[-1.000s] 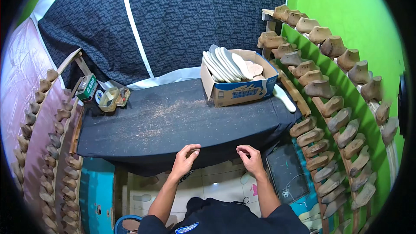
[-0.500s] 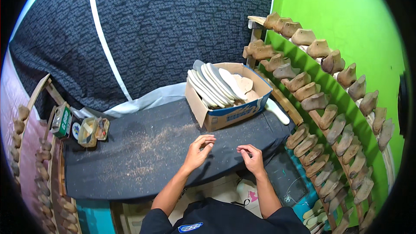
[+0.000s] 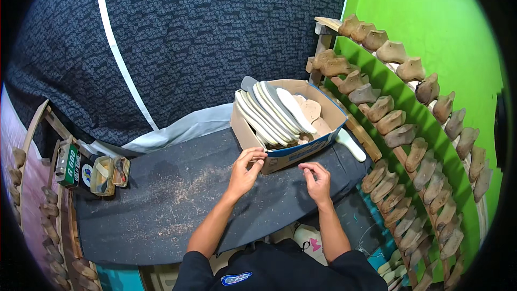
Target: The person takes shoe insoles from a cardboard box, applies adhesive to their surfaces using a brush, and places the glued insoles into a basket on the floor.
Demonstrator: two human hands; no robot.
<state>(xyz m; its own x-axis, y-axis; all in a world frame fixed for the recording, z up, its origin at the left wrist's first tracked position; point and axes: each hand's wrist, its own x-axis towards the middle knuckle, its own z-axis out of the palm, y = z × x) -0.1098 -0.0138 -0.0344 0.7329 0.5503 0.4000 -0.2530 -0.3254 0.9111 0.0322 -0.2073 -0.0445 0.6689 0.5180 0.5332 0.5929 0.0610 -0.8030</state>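
Loosely curled, empty: one left hand, one right hand near one box

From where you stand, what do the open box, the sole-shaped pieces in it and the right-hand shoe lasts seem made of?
Open box: cardboard, dull brown inside with blue printing outside; thin, folded walls show it.
Sole-shaped pieces: perhaps foam or rubber, smooth off-white and grey; thick pale edges suggest it.
Shoe lasts: probably wood, matte and worn, judging by uneven brown tones.
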